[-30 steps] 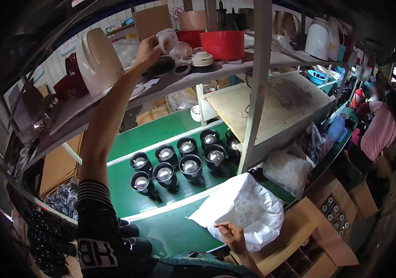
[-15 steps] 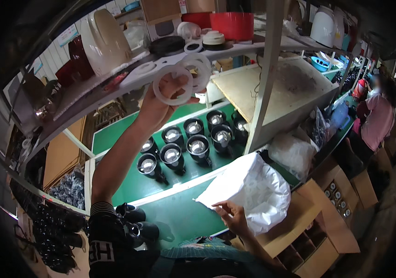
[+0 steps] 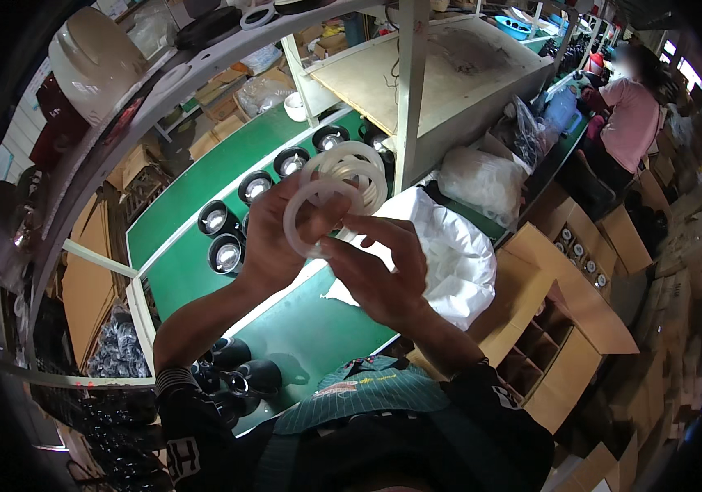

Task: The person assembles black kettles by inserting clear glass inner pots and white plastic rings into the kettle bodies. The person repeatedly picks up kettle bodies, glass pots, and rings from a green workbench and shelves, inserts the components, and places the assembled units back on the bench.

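Several translucent white sealing rings hang overlapped in front of me, above the green bench. My left hand is closed around them, with its fingers passing through the rings. My right hand has come up beside it; its fingertips pinch the lower right edge of the nearest ring. Below and behind my hands, black cups with shiny metal insides stand in rows on the green bench. My hands and the rings hide some of these cups.
A white plastic bag lies open at the right, beside a divided cardboard box. More black cups lie at the near left. A shelf and its white post frame the bench. A person in pink sits at the far right.
My left hand has come down from the shelf with the rings, and my right hand has left the white bag's edge and risen to meet them. The view has shifted.
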Demonstrator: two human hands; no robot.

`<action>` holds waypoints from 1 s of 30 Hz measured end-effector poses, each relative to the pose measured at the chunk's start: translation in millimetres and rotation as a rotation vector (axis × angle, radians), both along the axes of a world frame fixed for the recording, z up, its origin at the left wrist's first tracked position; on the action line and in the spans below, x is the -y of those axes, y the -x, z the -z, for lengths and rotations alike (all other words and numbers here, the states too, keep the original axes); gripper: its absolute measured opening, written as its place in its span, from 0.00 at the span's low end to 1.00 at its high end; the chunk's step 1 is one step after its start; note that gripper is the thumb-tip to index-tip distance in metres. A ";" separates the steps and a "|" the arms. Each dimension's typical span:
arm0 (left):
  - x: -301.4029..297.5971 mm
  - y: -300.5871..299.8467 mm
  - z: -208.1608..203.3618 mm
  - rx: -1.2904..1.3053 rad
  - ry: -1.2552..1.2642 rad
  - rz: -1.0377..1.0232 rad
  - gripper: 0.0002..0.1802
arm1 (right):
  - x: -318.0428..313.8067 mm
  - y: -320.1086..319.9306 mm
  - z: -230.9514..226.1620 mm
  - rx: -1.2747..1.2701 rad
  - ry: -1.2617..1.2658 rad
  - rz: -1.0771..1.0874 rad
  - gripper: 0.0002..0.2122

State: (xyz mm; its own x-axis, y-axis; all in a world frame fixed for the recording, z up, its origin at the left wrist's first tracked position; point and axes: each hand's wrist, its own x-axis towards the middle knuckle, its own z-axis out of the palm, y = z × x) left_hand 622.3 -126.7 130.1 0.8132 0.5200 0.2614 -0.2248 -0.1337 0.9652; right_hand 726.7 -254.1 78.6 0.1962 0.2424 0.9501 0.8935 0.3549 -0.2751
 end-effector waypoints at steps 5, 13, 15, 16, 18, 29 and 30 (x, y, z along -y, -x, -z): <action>-5.2 9.0 8.6 0.057 0.189 0.095 0.17 | 22.5 -9.1 4.2 -0.223 -0.055 0.006 0.09; 4.9 29.4 12.1 -0.012 0.173 0.111 0.15 | 28.8 -18.0 17.9 -1.043 -0.275 -0.514 0.07; 6.4 34.3 11.4 -0.010 0.155 0.111 0.15 | 21.1 -18.5 20.3 -1.123 -0.324 -0.575 0.08; 6.7 37.5 10.6 -0.006 0.160 0.111 0.15 | 16.2 -18.7 21.9 -1.160 -0.348 -0.611 0.08; 6.7 44.0 7.1 -0.008 0.138 0.108 0.15 | 8.2 -18.2 25.9 -1.153 -0.336 -0.631 0.09; -20.4 93.2 9.2 0.096 0.094 0.003 0.15 | -52.8 4.6 22.9 -1.129 -0.232 -0.829 0.08; -23.9 97.6 9.6 0.115 0.075 -0.009 0.15 | -59.3 6.9 22.5 -1.132 -0.217 -0.844 0.08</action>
